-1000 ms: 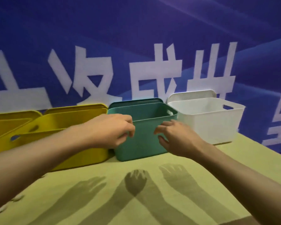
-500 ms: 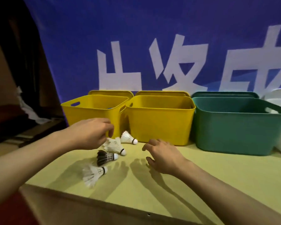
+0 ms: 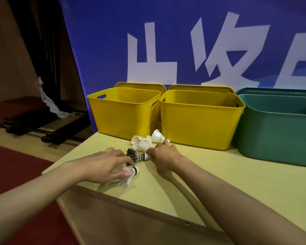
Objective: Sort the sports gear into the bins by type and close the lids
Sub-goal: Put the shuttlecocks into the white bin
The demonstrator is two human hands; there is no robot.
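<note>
Shuttlecocks under both my hands, near the table's left corner, in front of the yellow bins.

Item: nearest white shuttlecock [image 3: 129, 174], lying on the table [image 3: 210, 174]; my left hand [image 3: 102, 165] rests over it, fingers curled round it. Black-feathered shuttlecock [image 3: 137, 155] lies between my hands, touching the left fingertips. My right hand [image 3: 163, 154] pinches the cork ends of a cluster of white shuttlecocks [image 3: 145, 142]. Behind: left yellow bin [image 3: 120, 112], right yellow bin [image 3: 198, 121], green bin [image 3: 276, 131], all open, lids propped behind against a blue banner [image 3: 166, 32].
</note>
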